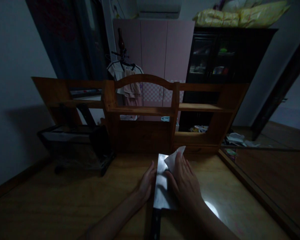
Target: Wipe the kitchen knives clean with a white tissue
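Observation:
A cleaver [162, 190] with a broad shiny blade points away from me, its black handle [156, 224] toward me at the bottom of the view. My left hand [147, 183] grips the blade's left edge, its fingertips partly hidden behind the metal. In my right hand [186, 180] is a folded white tissue [172, 162], which lies against the upper right part of the blade. The right thumb rests over the blade face, and that hand covers the blade's right edge.
A dark knife rack [72, 143] with black-handled knives stands at the left on the wooden desktop [130, 213]. Across the back runs a wooden shelf unit [145, 110]. A raised wooden edge [250, 186] borders the right side. Beyond are a pink wardrobe [153, 50] and dark cabinet [235, 56].

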### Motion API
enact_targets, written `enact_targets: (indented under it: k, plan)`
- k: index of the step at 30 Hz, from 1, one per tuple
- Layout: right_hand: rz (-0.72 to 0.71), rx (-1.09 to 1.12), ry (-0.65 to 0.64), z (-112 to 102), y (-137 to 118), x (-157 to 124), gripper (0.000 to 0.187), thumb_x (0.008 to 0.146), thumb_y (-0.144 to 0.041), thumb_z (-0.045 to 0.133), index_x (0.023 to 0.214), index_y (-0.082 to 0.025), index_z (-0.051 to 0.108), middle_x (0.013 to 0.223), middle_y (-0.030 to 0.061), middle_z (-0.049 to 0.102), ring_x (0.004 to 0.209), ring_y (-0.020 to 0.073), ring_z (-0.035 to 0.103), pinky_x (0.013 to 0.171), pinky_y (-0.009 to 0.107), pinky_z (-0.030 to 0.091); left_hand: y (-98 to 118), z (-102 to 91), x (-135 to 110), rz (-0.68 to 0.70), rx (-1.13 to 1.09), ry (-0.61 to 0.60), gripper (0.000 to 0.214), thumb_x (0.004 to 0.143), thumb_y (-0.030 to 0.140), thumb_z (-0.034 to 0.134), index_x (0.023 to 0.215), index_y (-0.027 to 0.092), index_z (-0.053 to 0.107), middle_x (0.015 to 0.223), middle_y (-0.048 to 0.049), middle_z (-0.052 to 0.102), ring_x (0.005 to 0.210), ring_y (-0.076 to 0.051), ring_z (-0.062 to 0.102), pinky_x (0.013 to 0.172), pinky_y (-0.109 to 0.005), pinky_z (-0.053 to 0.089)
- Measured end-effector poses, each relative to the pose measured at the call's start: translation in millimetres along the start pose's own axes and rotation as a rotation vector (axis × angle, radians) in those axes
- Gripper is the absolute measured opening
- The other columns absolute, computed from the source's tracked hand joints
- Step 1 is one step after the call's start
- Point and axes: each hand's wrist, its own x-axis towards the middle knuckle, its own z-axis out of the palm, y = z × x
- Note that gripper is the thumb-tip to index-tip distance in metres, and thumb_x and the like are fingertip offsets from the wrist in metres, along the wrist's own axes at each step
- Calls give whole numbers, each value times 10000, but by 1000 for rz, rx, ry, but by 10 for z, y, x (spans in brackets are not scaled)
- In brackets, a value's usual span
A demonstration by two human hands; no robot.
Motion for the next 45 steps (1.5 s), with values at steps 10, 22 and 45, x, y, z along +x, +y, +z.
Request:
enact_targets:
  k: [10, 22, 45]
  plan:
    - [-295, 178, -348, -87, -228, -16, 673, 981, -424, 368, 1506, -213, 3, 1563, 32, 97, 1433, 200, 74, 1164, 452, 189, -68, -79, 72, 49, -127, 162, 491, 870, 489, 544, 1114, 72, 633, 1001, -135, 711, 896, -242, 675, 888, -329, 472]
    - [-225, 83, -306, -26, -209, -29, 573, 994, -430, 333, 1499, -223, 159, 1538, 55, 212, 1421, 229, 157, 1147, 501, 211, -31, -69, 61, 20, -91, 130, 524, 868, 526, 523, 1103, 75, 648, 952, -129, 722, 882, -245, 679, 833, -303, 477]
    - [22, -108, -121, -60, 72, 27, 443, 997, -296, 328, 1344, -54, 459, 1379, 194, 475, 1271, 281, 463, 1101, 515, 287, -13, -34, -15, 51, 49, -17, 592, 899, 544, 437, 1177, 59, 632, 1098, -167, 682, 1002, -288, 643, 913, -351, 435]
